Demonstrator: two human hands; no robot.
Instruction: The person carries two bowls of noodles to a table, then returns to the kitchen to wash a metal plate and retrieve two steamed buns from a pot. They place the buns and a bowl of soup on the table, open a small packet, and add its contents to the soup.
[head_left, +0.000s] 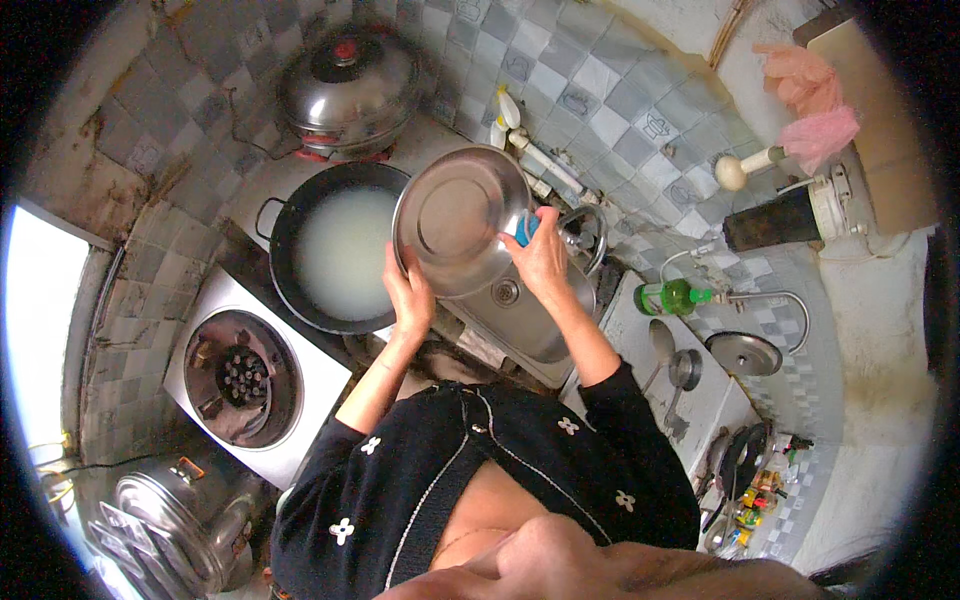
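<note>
A round stainless-steel basin (463, 214), tilted with its flat base towards me, hangs between my hands above the left part of the sink. My left hand (409, 289) grips its near left rim, the fingers partly hidden behind the metal. In my right hand (544, 255) is a blue scrubbing pad (526, 229), pressed to the basin's right side. Below the basin shows the steel sink (536, 330) with its drain strainer (505, 292). Left of it stands a black two-handled wok (281, 262) holding cloudy whitish liquid (349, 251).
A curved faucet (596, 236) rises behind the sink. At left are a gas stove (244, 379) and a lidded electric pan (349, 97). On the right counter lie a green bottle (675, 297), a ladle (682, 371) and a pot lid (744, 352). A steel pot (184, 517) stands lower left.
</note>
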